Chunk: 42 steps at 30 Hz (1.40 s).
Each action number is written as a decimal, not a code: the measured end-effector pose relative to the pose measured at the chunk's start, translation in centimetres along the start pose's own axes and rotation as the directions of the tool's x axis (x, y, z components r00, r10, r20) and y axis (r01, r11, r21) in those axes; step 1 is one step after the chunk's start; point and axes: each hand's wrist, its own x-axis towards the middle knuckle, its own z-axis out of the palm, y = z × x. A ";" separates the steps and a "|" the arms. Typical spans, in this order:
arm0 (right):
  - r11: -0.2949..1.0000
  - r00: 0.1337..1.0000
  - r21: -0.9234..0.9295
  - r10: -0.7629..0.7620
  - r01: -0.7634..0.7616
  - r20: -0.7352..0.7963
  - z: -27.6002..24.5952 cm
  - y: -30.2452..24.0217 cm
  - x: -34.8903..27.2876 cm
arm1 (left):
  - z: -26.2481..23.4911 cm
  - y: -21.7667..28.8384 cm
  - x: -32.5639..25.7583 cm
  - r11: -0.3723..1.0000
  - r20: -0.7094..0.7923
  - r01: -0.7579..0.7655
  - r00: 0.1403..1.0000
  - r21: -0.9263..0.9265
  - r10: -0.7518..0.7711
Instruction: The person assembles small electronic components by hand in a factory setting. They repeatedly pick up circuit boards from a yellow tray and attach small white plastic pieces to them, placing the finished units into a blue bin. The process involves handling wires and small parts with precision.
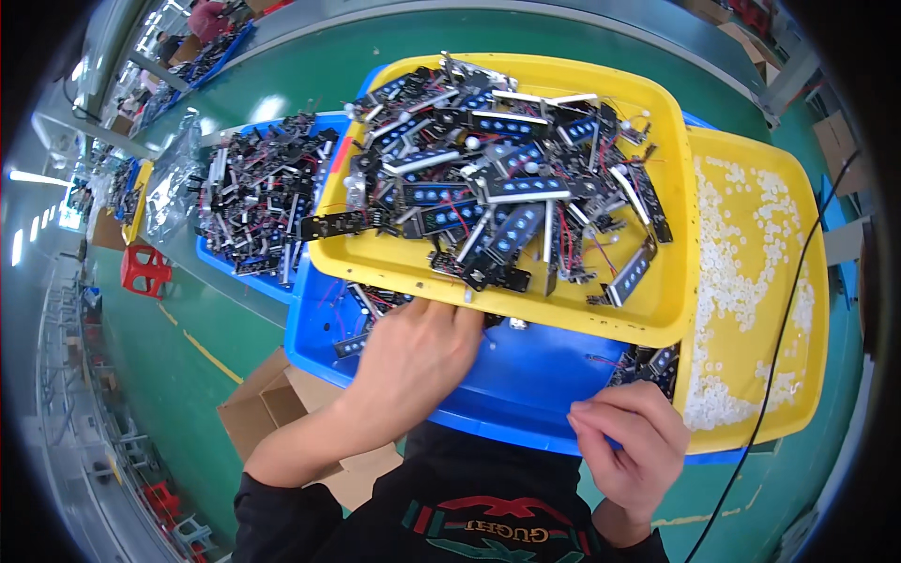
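In the lower right of the frame the right hand (638, 436) is curled, thumb and fingertips drawn together, and whether it pinches anything cannot be told, while at lower centre the left hand (418, 352) reaches over the blue bin (535, 375), its fingertips and any grip hidden. Beyond, boards (511, 233) lie heaped in the yellow tray (563, 314) at upper centre, with white bits (718, 408) at right and a red stool (146, 271) far left.
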 end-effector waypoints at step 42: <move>0.936 0.967 0.290 0.235 -0.198 -0.100 -1.4 0.8 -0.1 | 0.2 4.6 0.1 -0.142 -0.063 -0.107 0.957 -0.984 -0.284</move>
